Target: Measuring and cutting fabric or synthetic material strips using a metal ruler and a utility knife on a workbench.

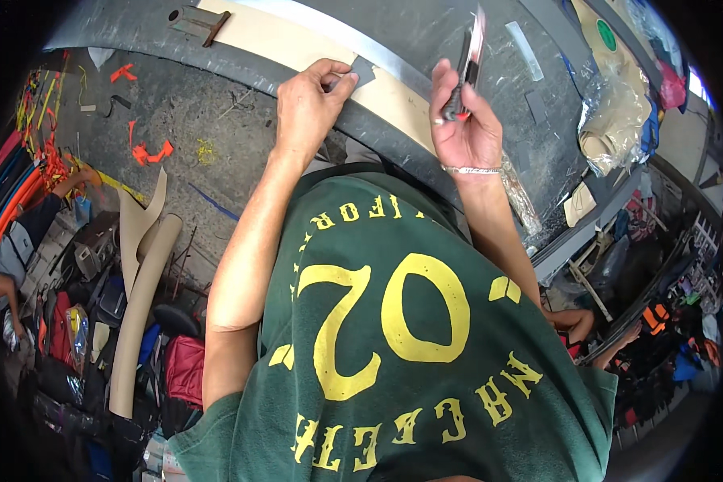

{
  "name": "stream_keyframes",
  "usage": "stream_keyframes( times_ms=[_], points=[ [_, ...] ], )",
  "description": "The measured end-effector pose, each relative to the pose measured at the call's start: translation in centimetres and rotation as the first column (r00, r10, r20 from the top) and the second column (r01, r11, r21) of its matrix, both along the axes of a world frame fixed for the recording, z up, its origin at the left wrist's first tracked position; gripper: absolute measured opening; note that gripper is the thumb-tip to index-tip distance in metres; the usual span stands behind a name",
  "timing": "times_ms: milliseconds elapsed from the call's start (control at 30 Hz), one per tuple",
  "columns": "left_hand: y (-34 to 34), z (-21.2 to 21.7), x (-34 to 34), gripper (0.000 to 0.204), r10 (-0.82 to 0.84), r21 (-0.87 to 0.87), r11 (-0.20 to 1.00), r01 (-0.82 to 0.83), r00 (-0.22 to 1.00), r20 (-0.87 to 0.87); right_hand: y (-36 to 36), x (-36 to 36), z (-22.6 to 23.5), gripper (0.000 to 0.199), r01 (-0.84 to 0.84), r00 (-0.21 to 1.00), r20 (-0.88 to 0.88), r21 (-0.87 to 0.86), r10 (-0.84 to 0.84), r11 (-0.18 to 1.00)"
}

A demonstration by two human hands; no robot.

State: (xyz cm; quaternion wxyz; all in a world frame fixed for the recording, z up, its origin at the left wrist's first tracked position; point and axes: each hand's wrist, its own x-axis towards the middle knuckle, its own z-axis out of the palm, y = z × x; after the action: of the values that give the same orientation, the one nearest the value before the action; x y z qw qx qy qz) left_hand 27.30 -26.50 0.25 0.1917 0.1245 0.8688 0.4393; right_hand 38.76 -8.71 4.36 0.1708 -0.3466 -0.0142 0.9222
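Observation:
My left hand (313, 104) is closed in a pinch at the corner of a small dark grey piece of sheet (364, 73). That piece lies across a long cream strip (273, 36) on the dark worktable. In my right hand (472, 132) a utility knife (462, 84) is gripped, its blade pointing up and away from me. The knife is raised beside the strip, and my palm is turned partly up. Along the far side of the cream strip runs a shiny metal straightedge (329, 28). A rusty metal bracket-like piece (199, 26) rests over the strip's left end.
Clear plastic wrapping (614, 120) is heaped at the table's right side. A thin pale strip (524, 50) lies farther back. Left of me, rolled brown sheet (140, 321) stands among bags, and orange scraps (149, 153) lie on the floor. Other people are partly visible on both sides.

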Motion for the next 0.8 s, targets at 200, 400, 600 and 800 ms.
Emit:
stream_keyframes(
  times_ms=[200,400,600,800],
  points=[
    [0.1,-0.2,-0.2,0.025,-0.012,0.034,0.999,0.014,0.999,-0.037,2.7,1.3,-1.7,0.057,-0.662,0.658,0.52,0.744,0.545,0.089],
    [0.1,-0.3,-0.4,0.025,-0.048,-0.026,0.998,0.048,0.999,0.002,3.8,0.1,-1.8,0.05,-0.404,0.654,0.74,0.517,0.156,-0.754],
    [0.1,-0.3,-0.2,0.023,-0.056,-0.027,0.998,0.055,0.998,-0.016,3.8,-0.7,-0.9,0.053,-0.335,0.637,0.758,0.44,0.144,-0.833],
    [0.2,-0.3,-0.4,0.023,-0.051,-0.02,0.999,0.05,0.999,-0.009,3.1,-0.9,-0.8,0.056,-0.347,0.636,0.765,0.401,0.102,-0.848]
  ],
)
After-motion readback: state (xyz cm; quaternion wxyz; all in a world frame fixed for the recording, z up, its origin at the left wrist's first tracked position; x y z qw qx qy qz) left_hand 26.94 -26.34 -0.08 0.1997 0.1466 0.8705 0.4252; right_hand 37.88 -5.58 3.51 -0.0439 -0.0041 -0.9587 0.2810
